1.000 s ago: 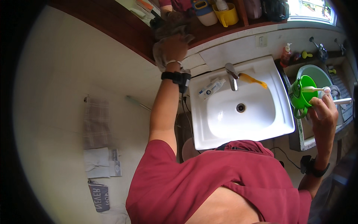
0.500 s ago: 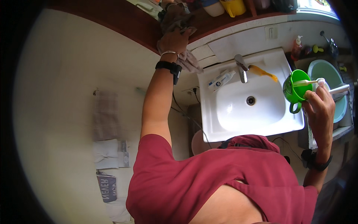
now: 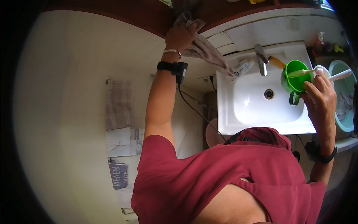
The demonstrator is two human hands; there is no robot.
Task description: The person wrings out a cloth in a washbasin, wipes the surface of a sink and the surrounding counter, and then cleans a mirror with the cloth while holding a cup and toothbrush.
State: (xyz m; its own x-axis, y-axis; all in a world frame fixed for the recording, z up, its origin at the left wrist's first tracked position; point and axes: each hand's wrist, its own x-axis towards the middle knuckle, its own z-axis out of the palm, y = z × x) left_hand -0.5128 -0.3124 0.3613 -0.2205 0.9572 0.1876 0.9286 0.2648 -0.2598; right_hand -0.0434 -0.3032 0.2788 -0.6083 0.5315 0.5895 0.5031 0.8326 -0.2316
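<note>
My left hand [image 3: 180,37] is closed around a greyish-brown cloth [image 3: 210,54] at the brown wooden shelf edge, upper middle. The cloth's lower end hangs down to the back left corner of the sink. My right hand [image 3: 320,97], over the sink's right side, grips a bright green cup [image 3: 287,80], tilted with its mouth toward me. A pale toothbrush [image 3: 298,73] lies across the cup's mouth, its bristles near my fingertips. Beside those fingers a white handle [image 3: 340,75] points right; what it belongs to is partly hidden by my hand.
The white sink [image 3: 257,108] has a chrome tap [image 3: 261,59], a toothpaste tube [image 3: 243,69] and an orange-yellow item [image 3: 276,62] on its rim. Right of it is a light blue basin [image 3: 345,123] holding cloth. The wooden shelf [image 3: 130,21] runs overhead. Towels [image 3: 119,104] hang on the left wall.
The view has shifted, so the sink appears further right. My left hand has drawn the cloth down slightly from the shelf. The cup is now further over the sink, beside the orange-yellow item.
</note>
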